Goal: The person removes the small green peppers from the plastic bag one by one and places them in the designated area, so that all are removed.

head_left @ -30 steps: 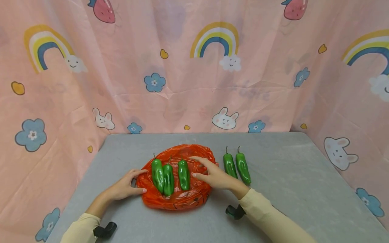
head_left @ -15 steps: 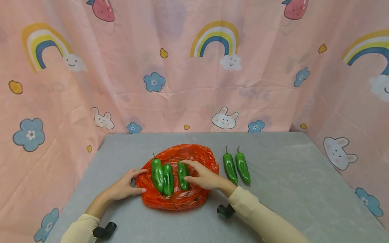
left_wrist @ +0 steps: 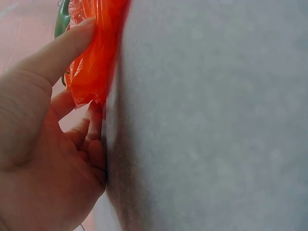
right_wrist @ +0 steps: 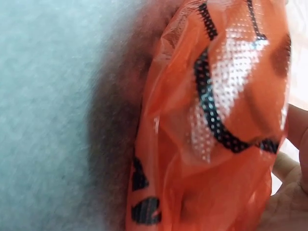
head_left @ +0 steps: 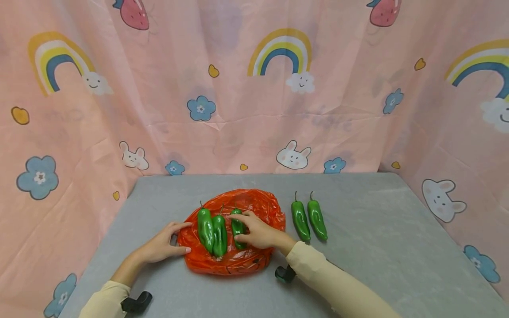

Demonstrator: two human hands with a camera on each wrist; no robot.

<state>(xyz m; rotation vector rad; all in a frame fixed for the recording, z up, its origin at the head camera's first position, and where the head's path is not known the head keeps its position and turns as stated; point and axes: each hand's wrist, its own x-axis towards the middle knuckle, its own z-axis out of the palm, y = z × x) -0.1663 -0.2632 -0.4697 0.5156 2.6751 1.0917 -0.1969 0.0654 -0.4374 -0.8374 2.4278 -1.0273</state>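
An orange-red plastic bag [head_left: 254,203] lies flat on the grey table. Two green peppers sit side by side on its left part, the outer pepper [head_left: 205,229] and the inner pepper [head_left: 220,236]. A third green pepper [head_left: 237,227] lies on the bag just right of them. My left hand [head_left: 161,244] rests at the bag's left edge, its thumb [left_wrist: 79,36] touching the plastic, fingers spread along the side. Over the third pepper reaches my right hand [head_left: 260,232], fingers and thumb apart, partly covering it. Whether they touch it, I cannot tell.
Two more green peppers lie on the table right of the bag, a nearer one [head_left: 300,221] and a farther one [head_left: 317,219]. A pink patterned curtain [head_left: 238,132] hangs behind and beside the table [head_left: 377,229].
My right hand has moved left over the bag, from beside the third pepper to above it. The left hand, the bag and the peppers have stayed in place.
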